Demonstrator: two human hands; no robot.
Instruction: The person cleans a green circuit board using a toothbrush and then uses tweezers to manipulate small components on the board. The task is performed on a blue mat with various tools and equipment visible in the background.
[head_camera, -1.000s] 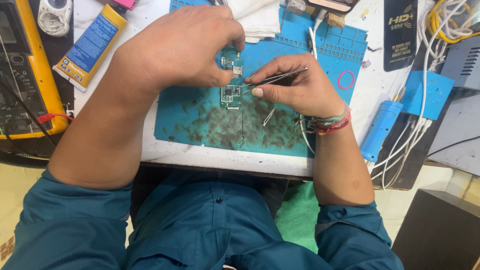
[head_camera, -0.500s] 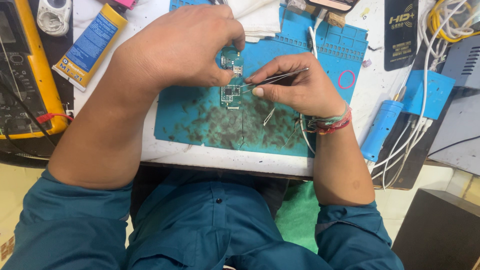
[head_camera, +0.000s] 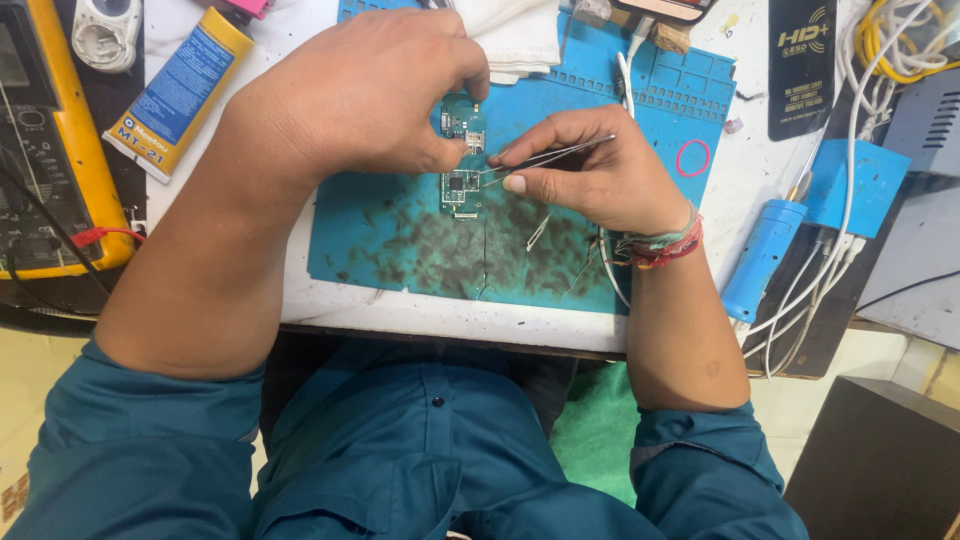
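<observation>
- The left hand (head_camera: 370, 95) rests on the blue work mat (head_camera: 400, 240), thumb and forefinger pinching the edge of a small green circuit board (head_camera: 462, 160) and holding it flat on the mat.
- The right hand (head_camera: 590, 170) is closed around thin metal tweezers (head_camera: 545, 158), gripped between thumb and fingers; the tips point left and meet the board near its middle.
- The board lies toward the far middle of the mat, between the two hands.
- The mat is stained dark on its near half.
- On the bench, left of the mat, lie a yellow-and-blue tube (head_camera: 180, 90) and a yellow multimeter (head_camera: 50, 150).
- To the right lie a blue cylindrical tool (head_camera: 762, 260) and white cables (head_camera: 850, 200).
</observation>
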